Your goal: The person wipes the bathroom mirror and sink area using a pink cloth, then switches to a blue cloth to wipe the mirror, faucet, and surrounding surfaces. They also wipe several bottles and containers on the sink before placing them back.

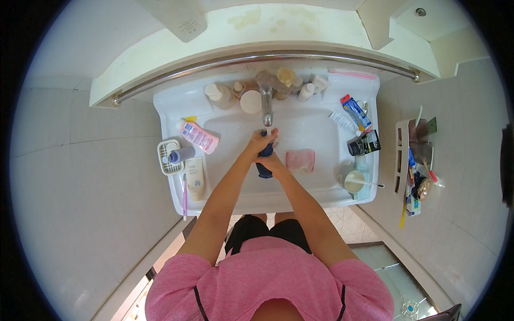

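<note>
Both hands hold a dark blue cloth item [265,171] in the basin of a white sink [237,202]. My left hand [260,141] grips its upper part, right under the chrome faucet [267,106], where water seems to run onto the fingers. Lower down, my right hand [272,162] is closed around the cloth's middle, and the rest of it hangs below toward me. What kind of garment or cloth it is cannot be made out. To the right of my hands, a folded pink-and-white cloth [300,160] lies on the basin floor.
Pump bottles [220,96] and jars line the back ledge. On the left rim are a pink bottle [198,136], a white tube [195,178] and a soap dish [164,156]. Toothpaste [356,113] and a cup [353,182] with a toothbrush stand right. A metal rail [261,56] crosses behind.
</note>
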A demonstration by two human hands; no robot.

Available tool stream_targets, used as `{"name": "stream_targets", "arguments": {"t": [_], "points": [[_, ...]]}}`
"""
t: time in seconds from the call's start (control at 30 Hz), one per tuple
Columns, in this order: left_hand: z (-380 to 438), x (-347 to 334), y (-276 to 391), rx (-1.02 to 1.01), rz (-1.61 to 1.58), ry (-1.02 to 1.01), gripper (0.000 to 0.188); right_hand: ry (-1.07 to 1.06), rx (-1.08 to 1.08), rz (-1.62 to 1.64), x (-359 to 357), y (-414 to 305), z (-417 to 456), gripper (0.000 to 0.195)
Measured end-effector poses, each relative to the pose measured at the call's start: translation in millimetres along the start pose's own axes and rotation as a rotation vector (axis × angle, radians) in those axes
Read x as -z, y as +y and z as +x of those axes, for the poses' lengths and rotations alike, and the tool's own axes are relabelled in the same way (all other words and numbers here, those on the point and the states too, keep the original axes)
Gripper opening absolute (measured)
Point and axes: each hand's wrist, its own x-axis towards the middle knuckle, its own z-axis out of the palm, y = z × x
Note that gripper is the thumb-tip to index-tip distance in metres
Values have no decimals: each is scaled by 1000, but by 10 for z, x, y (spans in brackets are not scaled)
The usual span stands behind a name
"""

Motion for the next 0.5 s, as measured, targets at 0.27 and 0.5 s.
{"name": "stream_targets", "arguments": {"t": [0.27, 0.5], "points": [[61, 43, -185, 53, -40, 251, 35, 350, -3, -725, -137, 90, 68, 47], [-7, 244, -607, 201, -282, 382, 34, 128, 4, -1062, -290, -72, -194, 52]]}}
